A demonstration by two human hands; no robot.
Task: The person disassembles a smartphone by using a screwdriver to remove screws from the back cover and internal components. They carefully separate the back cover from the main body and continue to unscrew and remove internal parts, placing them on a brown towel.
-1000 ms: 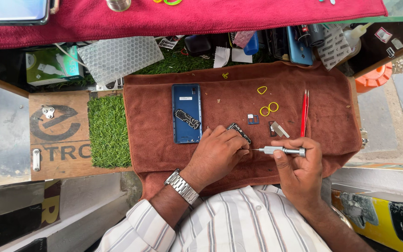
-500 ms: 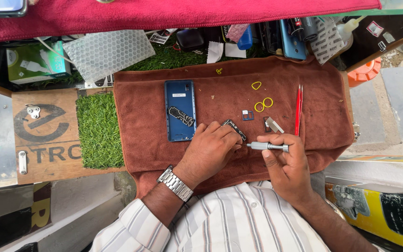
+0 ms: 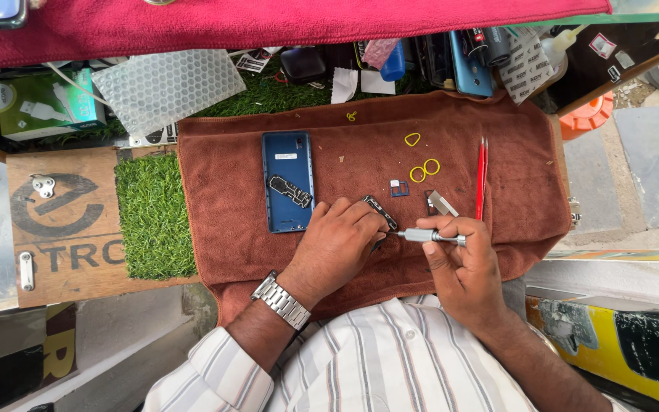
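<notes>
On a brown towel, my left hand presses down on a small dark phone part, its fingers closed over it. My right hand grips a thin silver screwdriver, whose tip points left and meets the part under my left fingers. An opened blue phone back, with a loose black piece lying on it, rests just left of my left hand. A metal watch is on my left wrist.
Red tweezers, yellow rings, a small blue chip and a silver piece lie on the towel. Green turf, a wooden board, bubble wrap and cluttered boxes sit left and behind. A red cloth spans the top.
The view has shifted slightly. My hands stay at the small part, with the screwdriver tip held against it; nothing else has visibly moved.
</notes>
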